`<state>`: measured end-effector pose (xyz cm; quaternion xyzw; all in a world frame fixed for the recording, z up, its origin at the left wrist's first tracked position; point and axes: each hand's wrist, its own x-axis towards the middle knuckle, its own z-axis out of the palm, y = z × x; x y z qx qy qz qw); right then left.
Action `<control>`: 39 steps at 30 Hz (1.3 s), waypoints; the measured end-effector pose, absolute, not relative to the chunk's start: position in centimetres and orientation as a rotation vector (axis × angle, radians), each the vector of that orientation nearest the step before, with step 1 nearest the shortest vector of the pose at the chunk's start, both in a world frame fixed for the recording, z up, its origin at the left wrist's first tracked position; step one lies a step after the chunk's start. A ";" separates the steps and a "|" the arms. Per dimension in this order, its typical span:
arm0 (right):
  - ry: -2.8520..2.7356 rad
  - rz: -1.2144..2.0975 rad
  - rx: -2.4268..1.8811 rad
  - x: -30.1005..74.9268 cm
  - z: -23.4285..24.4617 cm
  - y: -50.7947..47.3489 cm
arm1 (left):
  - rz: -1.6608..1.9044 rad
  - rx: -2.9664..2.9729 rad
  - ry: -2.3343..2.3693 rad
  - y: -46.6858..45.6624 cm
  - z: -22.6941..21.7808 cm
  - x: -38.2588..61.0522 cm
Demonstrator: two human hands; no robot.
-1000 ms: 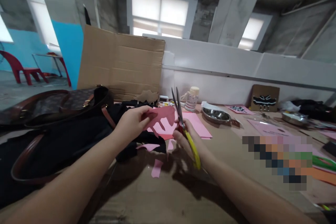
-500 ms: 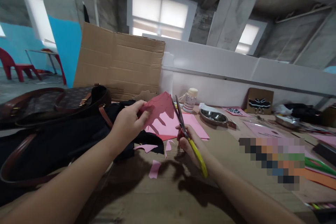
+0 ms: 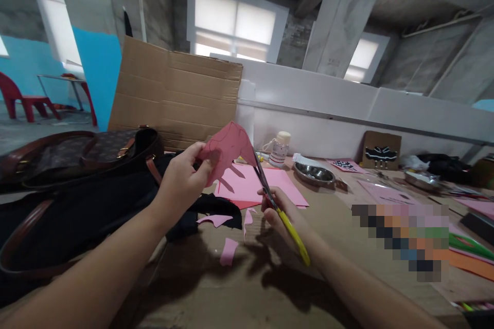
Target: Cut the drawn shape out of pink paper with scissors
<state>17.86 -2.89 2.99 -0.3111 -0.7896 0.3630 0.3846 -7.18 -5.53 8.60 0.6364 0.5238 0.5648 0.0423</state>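
My left hand pinches a pink paper piece between thumb and fingers, holding it up above the table. Drawn lines show on the paper, and its right edge meets the blades of a pair of scissors with yellow handles. Closed round those scissors is my right hand, blades pointing up and away. Below lie pink paper scraps on the brown tabletop. Pink paper sheets, with a red sheet under them, rest behind my hands.
A black bag with brown straps fills the left side. At the back stand a cardboard panel, a bottle with a cream lid and a metal bowl. Orange paper lies to the right; a blurred patch hides things there.
My left hand has tilted the paper piece and shifted it slightly left. The scissors' blades have closed together and now touch the paper's right edge.
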 end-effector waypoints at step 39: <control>-2.006 0.925 -0.770 18.0 3.3 -3.0 | 1.665 2.022 1.655 -5.7 8.2 -6.5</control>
